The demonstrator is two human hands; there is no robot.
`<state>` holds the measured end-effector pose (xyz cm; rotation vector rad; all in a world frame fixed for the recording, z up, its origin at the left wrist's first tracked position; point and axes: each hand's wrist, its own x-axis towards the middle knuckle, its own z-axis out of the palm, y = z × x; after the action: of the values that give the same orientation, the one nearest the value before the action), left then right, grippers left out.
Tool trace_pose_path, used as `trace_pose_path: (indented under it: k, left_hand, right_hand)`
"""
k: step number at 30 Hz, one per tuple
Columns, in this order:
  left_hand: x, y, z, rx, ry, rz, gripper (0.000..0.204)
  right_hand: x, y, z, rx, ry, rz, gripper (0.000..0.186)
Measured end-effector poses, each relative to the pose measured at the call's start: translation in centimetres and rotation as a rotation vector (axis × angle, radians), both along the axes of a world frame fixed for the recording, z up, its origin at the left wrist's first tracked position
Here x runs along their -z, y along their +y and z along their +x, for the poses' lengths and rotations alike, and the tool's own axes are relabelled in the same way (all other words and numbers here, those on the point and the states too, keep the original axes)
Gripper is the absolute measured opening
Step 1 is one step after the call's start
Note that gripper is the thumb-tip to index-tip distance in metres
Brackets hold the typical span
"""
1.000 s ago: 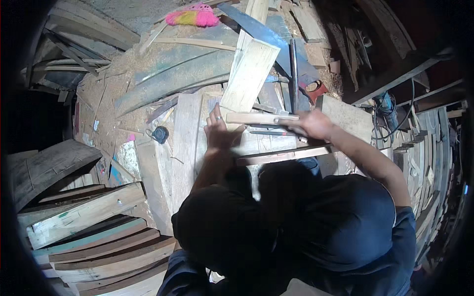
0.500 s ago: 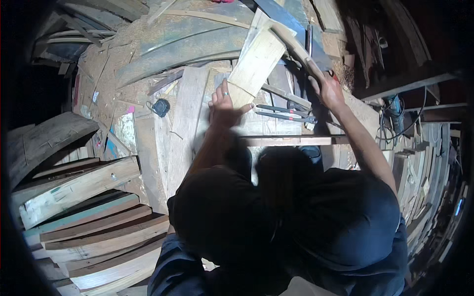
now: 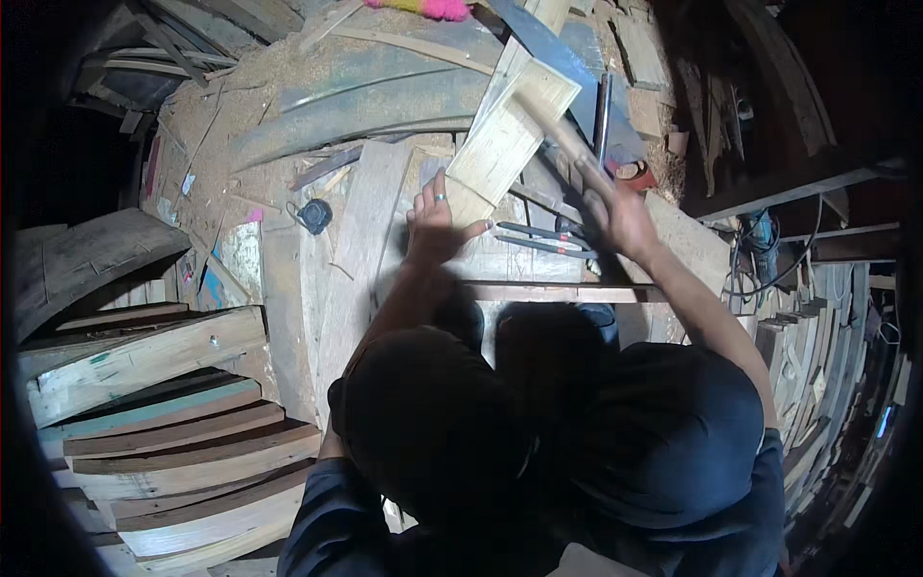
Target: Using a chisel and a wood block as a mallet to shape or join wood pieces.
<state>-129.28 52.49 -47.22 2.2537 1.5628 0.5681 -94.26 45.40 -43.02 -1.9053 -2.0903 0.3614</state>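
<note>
My left hand (image 3: 433, 219) grips the near end of a pale wooden board (image 3: 514, 125), thumb to its right and fingers along its left. In my right hand (image 3: 620, 221) is a wooden stick (image 3: 567, 144), motion-blurred, angled so its far end lies over the board. Below them rests a long black-handled tool with red marks (image 3: 543, 248), like pincers. A hand saw (image 3: 635, 175) with a red handle and a dark metal bar (image 3: 602, 115) lie to the right. A horizontal wooden strip (image 3: 567, 291) crosses above my knees.
Stacked planks (image 3: 154, 413) fill the lower left, with more timber (image 3: 817, 346) at right. A black tape measure (image 3: 314, 215) lies on the sawdust-covered floor (image 3: 202, 144). A corded blue power tool (image 3: 760, 240) stands by a dark frame (image 3: 779, 183). A pink-and-yellow cloth (image 3: 423, 8) is at top.
The stick in my right hand swung from horizontal to slanting up across the board, then dropped slightly. My left hand moved a little forward, then stayed at the board's near end.
</note>
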Motion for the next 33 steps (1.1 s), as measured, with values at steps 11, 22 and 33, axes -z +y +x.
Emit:
trace_pose_path:
  k: [11, 22, 33]
  left_hand:
    - [0.9, 0.1, -0.3, 0.04, 0.032, 0.108, 0.13]
    - [-0.2, -0.1, 0.0, 0.003, 0.003, -0.005, 0.13]
    - [1.0, 0.4, -0.8, 0.024, -0.024, 0.135, 0.134]
  right_hand:
    - [0.8, 0.2, 0.0, 0.102, 0.048, 0.004, 0.055]
    - [-0.1, 0.8, -0.4, -0.03, -0.026, 0.004, 0.056]
    - [-1.4, 4.8, -1.5, 0.176, 0.099, 0.065, 0.052]
